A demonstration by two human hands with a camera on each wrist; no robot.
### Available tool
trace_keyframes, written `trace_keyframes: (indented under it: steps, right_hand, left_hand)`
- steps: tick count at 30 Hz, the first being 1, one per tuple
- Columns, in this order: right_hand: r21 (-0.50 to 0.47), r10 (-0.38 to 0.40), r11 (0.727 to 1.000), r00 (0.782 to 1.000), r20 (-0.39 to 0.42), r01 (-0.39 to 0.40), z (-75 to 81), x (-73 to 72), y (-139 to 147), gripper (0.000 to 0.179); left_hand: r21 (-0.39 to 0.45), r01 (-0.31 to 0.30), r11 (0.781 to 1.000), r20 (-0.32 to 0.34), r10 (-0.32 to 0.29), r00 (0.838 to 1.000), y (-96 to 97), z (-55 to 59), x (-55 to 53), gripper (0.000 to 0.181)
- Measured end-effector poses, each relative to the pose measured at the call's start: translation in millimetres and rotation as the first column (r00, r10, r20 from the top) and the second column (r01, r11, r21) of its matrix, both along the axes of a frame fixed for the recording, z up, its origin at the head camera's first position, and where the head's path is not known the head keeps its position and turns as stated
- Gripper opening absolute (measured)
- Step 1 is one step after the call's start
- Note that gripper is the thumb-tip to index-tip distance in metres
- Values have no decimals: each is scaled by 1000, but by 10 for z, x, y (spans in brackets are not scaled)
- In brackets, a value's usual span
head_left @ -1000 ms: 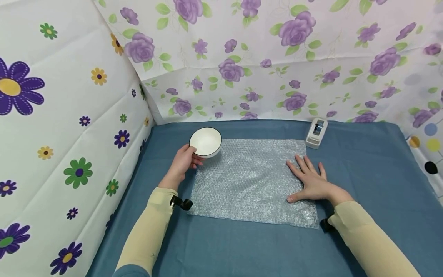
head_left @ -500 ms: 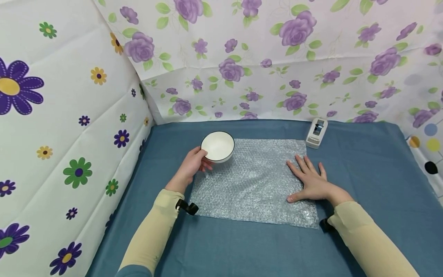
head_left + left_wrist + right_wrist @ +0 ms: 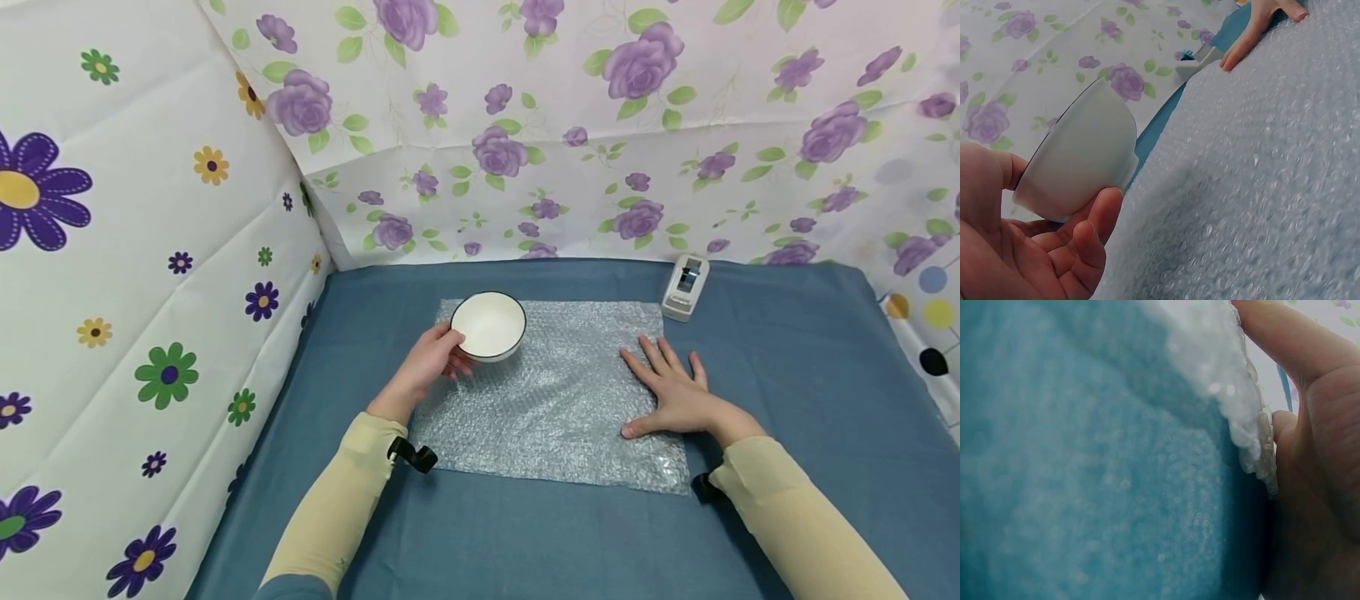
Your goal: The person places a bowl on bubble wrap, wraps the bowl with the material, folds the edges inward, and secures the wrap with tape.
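My left hand (image 3: 431,364) grips a white bowl (image 3: 489,325) with a dark rim by its left side, thumb at the rim and fingers underneath. In the left wrist view the bowl (image 3: 1085,153) is held in the air, above the sheet of bubble wrap (image 3: 1260,156). That bubble wrap (image 3: 547,408) lies flat on the blue cloth. On its right part rests my right hand (image 3: 671,390), fingers spread. The right wrist view shows the wrap's edge (image 3: 1241,406) close up beside the right hand (image 3: 1329,419).
A white tape dispenser (image 3: 685,287) stands at the back, just beyond the wrap's far right corner. Blue cloth (image 3: 525,533) covers the table. Flower-printed sheets (image 3: 570,192) hang behind and on the left (image 3: 112,292).
My left hand has carried the bowl to the right and slightly nearer, from the wrap's far left corner to over the wrap. The right hand has stayed in place.
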State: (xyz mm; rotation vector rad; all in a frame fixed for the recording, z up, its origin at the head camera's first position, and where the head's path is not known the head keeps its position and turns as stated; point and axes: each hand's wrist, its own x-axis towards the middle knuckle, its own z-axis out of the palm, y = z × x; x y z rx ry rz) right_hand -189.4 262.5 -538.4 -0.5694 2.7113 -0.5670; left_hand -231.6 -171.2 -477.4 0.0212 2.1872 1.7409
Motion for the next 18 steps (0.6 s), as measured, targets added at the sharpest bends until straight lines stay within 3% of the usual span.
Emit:
trace_keyframes:
  steps: [9,18]
  right_hand:
    - [3,-2,1000,1000,0,2,12,2,-10,134]
    - [7,-9,1000,1000,6,8,11,8,-16,134]
  left_hand:
    - [22,78,997,-11,-78,997,170,-11,58,42]
    - [2,139,990,7,-139,990,379,-75,151,50]
